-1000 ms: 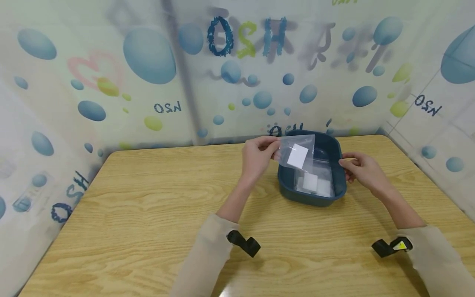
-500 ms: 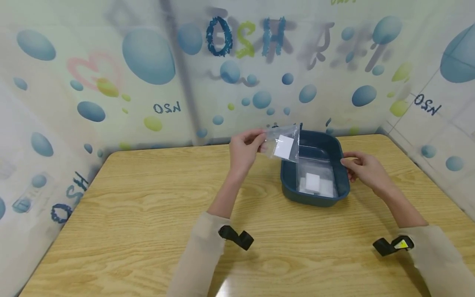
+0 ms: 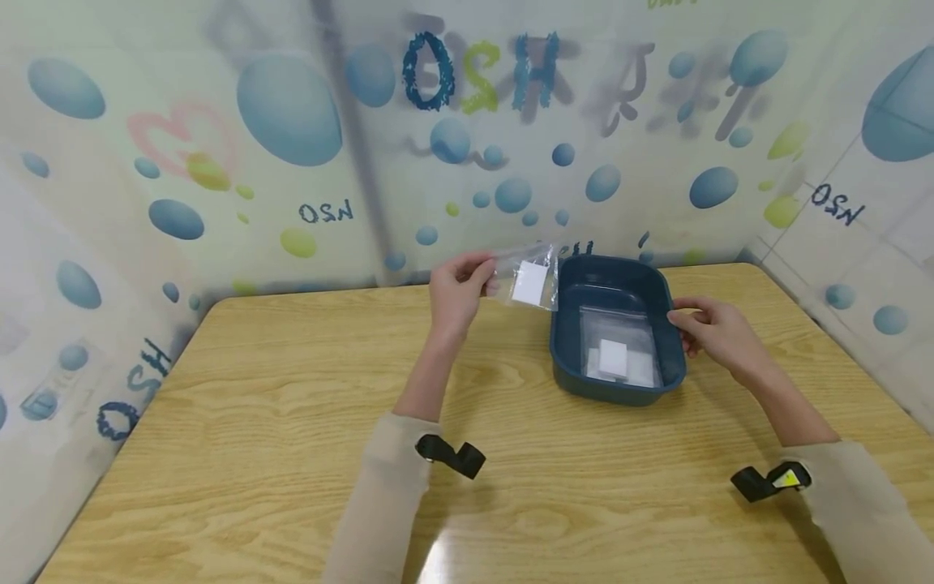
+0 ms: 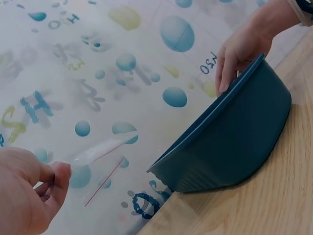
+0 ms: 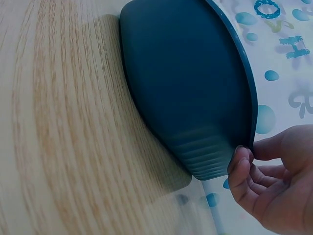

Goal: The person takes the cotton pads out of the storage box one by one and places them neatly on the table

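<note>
The left hand (image 3: pixel 458 296) pinches the edge of a clear, flat plastic bag (image 3: pixel 504 281) with a white square (image 3: pixel 529 283) inside, up just right of that hand. The right hand (image 3: pixel 715 328) pinches the rim of a dark blue, rounded plastic tub (image 3: pixel 606 392); left of that hand, a second clear bag (image 3: pixel 633 330) lies inside

bright head view with small glare on the table (image 3: pixel 292 422), dimmer wrist views
</note>
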Tool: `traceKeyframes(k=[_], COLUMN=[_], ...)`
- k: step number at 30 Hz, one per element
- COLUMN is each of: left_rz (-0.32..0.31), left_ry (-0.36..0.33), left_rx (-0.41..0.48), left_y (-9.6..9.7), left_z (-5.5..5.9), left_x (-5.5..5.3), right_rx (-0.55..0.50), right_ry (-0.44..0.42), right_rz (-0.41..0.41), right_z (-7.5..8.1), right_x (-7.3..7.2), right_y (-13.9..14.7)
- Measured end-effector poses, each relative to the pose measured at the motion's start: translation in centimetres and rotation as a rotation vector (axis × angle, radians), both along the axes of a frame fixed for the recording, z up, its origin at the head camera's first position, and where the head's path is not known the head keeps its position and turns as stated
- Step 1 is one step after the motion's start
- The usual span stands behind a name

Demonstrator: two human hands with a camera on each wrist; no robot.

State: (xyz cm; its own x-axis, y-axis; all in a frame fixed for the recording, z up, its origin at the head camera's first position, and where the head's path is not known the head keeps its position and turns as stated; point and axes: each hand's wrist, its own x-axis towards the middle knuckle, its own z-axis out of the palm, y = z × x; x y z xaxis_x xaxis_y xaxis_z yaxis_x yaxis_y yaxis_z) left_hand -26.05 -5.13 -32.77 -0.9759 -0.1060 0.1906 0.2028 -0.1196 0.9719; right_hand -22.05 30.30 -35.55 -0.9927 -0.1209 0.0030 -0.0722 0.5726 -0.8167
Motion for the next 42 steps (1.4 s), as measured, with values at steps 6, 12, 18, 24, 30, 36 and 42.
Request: traceKeyframes(k=[6, 12, 18, 24, 30, 36, 42], left_rz=[0.012, 0.036, 0.036, 0.013, 0.022, -0.002, 0.024], left_ry=[-0.03, -0.07, -0.117, -0.153, -0.162, -0.185, -0.228], left_rx=[-0.029, -0.057, -0.124, -0.177, -0.268, -0.317, -0.411], left_y=[-0.8, -1.2, -1.3, -1.3, -1.4, -1.5, -1.6], left_z=[-0.8, -1.6, -2.6, -3.4, -4.3, -4.9, -5.3], left_x=[-0.6, -1.1, -1.4, -1.4, -1.5, -1.6, -1.6], right_rx=[-0.007, -0.011, -0.001, 0.003, 0.004, 0.004, 0.009], right_ry=[-0.009, -0.01, -0.009, -0.009, -0.009, -0.015, -0.017], right_rz=[0.002, 0.005, 0.003, -0.001, -0.001, -0.001, -0.001], right_z=[0.0, 0.1, 0.4, 0.5, 0.5, 0.4, 0.3], right_x=[-0.1, -0.2, -0.1, 0.0, 0.0, 0.0, 0.0], right_y=[-0.1, -0.2, -0.2, -0.2, -0.2, -0.2, -0.2])
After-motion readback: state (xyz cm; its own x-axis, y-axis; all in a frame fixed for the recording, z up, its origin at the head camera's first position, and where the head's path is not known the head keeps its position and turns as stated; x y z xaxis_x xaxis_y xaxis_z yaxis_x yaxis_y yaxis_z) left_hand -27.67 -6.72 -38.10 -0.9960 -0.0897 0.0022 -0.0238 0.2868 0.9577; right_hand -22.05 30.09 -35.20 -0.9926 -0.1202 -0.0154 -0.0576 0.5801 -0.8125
